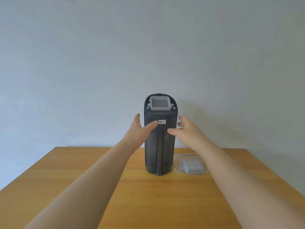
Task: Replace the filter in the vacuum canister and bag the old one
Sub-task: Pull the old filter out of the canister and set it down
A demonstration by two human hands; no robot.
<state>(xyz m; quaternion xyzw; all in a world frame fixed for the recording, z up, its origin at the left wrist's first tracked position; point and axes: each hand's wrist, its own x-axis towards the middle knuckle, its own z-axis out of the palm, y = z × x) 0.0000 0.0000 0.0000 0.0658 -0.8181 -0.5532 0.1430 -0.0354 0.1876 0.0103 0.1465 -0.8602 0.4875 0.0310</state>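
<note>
Dark canister (pixel 159 142) stands between spread hands — left (pixel 140 129), right (pixel 188 131) — neither gripping.

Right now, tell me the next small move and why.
Probably close both hands around the canister to steady it. The left hand and right hand are open on either side of its upper body, the filter is seated in its top, and a bagged filter lies on the table.
</note>
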